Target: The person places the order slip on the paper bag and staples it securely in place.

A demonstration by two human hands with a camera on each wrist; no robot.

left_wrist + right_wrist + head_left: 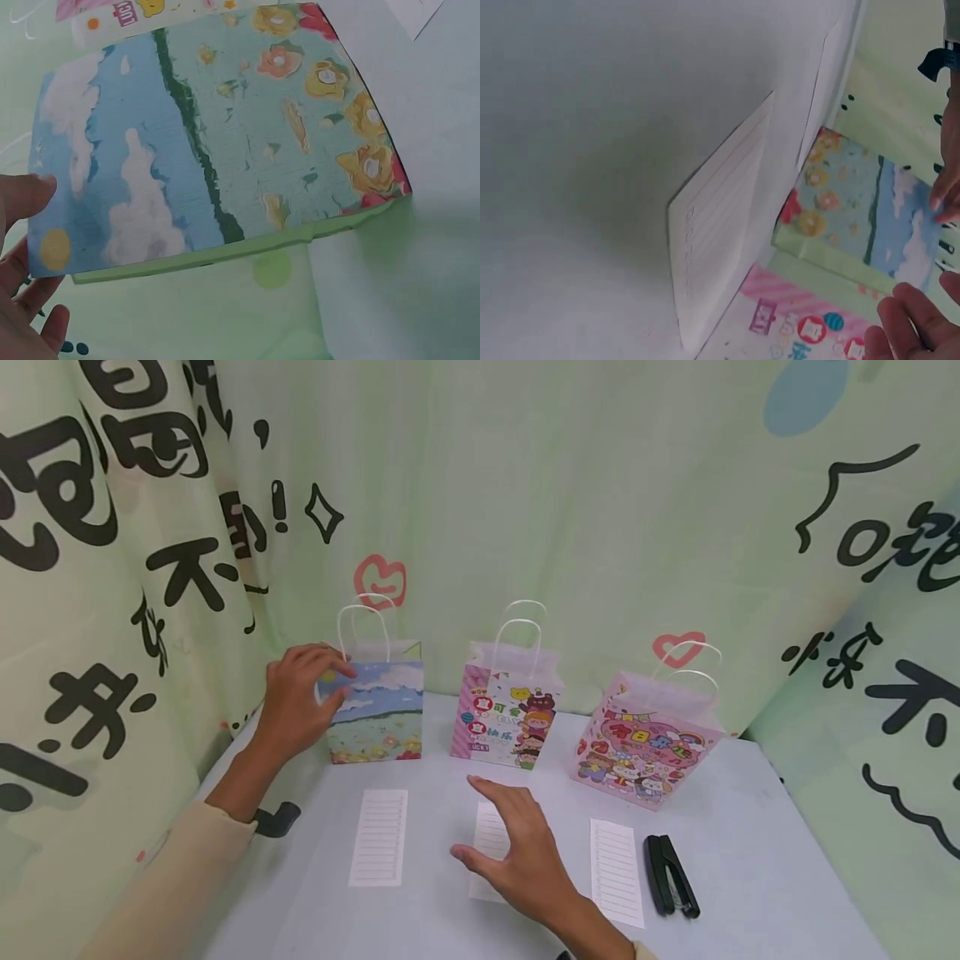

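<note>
My left hand point(303, 693) is at the upper left corner of a paper gift bag point(382, 714) with a painted sky and flower field. Thumb and index fingertip stand apart over its front, with part of the bag showing between them. In the left wrist view, the thumb point(30, 193) overlaps the bag's front near its top edge. The right hand point(525, 847), empty, hovers over a lined paper slip point(491, 835), partly covering it, thumb and fingers spread in a C. Beyond it stands a pink-striped gift bag point(491, 718).
A pink cartoon gift bag point(637, 752) stands at the right, angled. Other lined slips lie on the white table at left point(378, 839) and right point(617, 868). A black stapler point(670, 877) lies beside the right slip. Patterned curtain point(585, 527) hangs behind and along the sides.
</note>
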